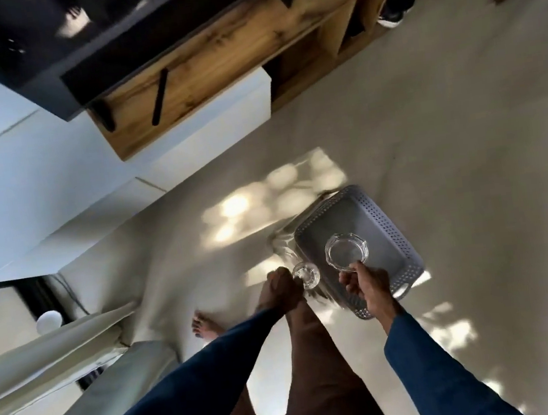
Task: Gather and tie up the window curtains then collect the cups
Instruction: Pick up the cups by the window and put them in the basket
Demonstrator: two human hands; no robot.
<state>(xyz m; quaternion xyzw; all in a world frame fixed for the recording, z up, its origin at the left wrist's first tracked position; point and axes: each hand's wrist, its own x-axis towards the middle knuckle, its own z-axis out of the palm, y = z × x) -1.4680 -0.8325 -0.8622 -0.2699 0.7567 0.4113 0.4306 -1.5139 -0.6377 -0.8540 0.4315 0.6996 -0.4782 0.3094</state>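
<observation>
Clear glass cups (347, 252), grey perforated plastic basket (389, 227) (matt), grainy wood cabinet (213, 63)

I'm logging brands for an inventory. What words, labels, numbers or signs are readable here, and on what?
None can be read.
Glass cups in the hands: clear, no print visible.
Grey basket: only perforations, no label showing.
Wooden cabinet: no text visible.

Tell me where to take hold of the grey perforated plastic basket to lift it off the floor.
Grip the grey perforated plastic basket at the cut-out handle slot in its near short wall, coming from above on the person's side. The rim there is open to fingers; a matching far slot is not visible. Both hands hold glasses now.
</observation>
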